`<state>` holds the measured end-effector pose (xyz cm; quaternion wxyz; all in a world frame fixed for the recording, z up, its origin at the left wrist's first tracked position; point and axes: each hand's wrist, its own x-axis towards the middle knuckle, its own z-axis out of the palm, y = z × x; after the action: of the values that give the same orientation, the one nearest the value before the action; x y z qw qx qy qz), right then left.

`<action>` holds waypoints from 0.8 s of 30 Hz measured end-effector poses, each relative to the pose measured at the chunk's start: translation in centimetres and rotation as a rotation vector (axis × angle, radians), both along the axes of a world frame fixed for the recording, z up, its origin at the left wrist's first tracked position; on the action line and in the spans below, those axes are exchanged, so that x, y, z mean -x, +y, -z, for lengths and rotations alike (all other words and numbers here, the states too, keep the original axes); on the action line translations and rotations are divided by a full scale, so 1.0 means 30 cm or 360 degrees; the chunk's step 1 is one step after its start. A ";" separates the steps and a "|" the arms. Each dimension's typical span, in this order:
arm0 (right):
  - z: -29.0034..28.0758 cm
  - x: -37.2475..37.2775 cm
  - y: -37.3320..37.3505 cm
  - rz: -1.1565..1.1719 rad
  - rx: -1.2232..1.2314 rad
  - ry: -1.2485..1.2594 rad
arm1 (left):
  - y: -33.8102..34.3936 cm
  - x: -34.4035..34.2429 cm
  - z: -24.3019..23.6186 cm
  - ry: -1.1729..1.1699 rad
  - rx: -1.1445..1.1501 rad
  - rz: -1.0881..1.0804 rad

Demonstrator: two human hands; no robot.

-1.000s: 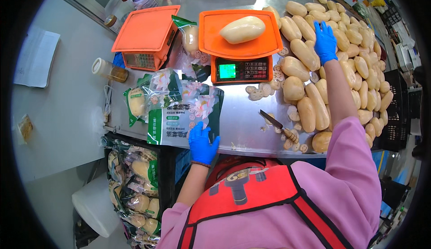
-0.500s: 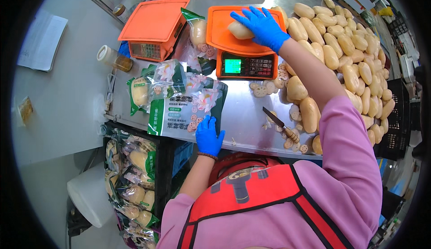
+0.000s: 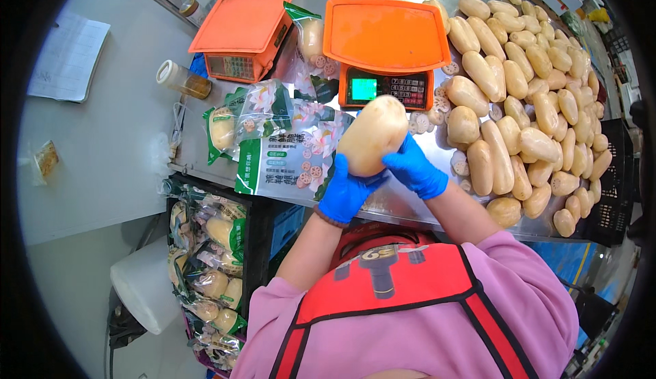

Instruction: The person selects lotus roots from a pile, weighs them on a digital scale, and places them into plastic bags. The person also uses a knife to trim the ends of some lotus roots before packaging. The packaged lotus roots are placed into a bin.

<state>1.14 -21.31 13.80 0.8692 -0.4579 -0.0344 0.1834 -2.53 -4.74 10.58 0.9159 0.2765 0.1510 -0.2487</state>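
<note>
A pale, peeled lotus root section (image 3: pixel 374 133) is held up in front of my body, over the table's front edge. Blue-gloved, my left hand (image 3: pixel 347 193) supports its lower left side. My right hand (image 3: pixel 418 169), gloved the same way, grips it from the lower right. Behind it stands an orange digital scale (image 3: pixel 386 34) with a lit green display and nothing on its platform. To the left of the root lie flat printed plastic bags (image 3: pixel 279 167) and a filled lotus root bag (image 3: pixel 223 132). Another bagged root (image 3: pixel 311 39) leans between the two scales.
Many lotus root sections (image 3: pixel 540 106) are heaped on the metal table's right side, with cut slices (image 3: pixel 437 114) beside them. A second orange scale (image 3: pixel 242 27) and a spice jar (image 3: pixel 184 80) stand left. Below is a crate of bagged roots (image 3: pixel 219 283). A notebook (image 3: pixel 68 58) lies far left.
My right hand has come off the scale platform, and a lotus root is now between both hands near my body. My left hand has left the bag's edge. The knife no longer shows.
</note>
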 end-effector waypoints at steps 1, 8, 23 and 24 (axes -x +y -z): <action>0.009 0.011 -0.010 0.0006 0.0073 0.0008 | -0.016 -0.013 -0.009 0.0039 0.0210 -0.0090; 0.000 0.022 -0.193 -0.0434 0.0273 0.0313 | 0.093 -0.015 0.019 -0.0635 -0.0949 0.0102; 0.248 0.233 -0.171 0.0113 -0.0174 0.0948 | 0.203 0.083 0.281 -0.0986 -0.3067 0.0137; 0.244 0.226 -0.170 0.0058 -0.0112 0.0905 | 0.233 0.079 0.298 -0.0938 -0.2981 0.0148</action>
<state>-5.65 -26.41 6.48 0.8625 -0.3582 0.2127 0.2873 -4.90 2.25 1.64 0.3168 0.9475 0.0416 0.0148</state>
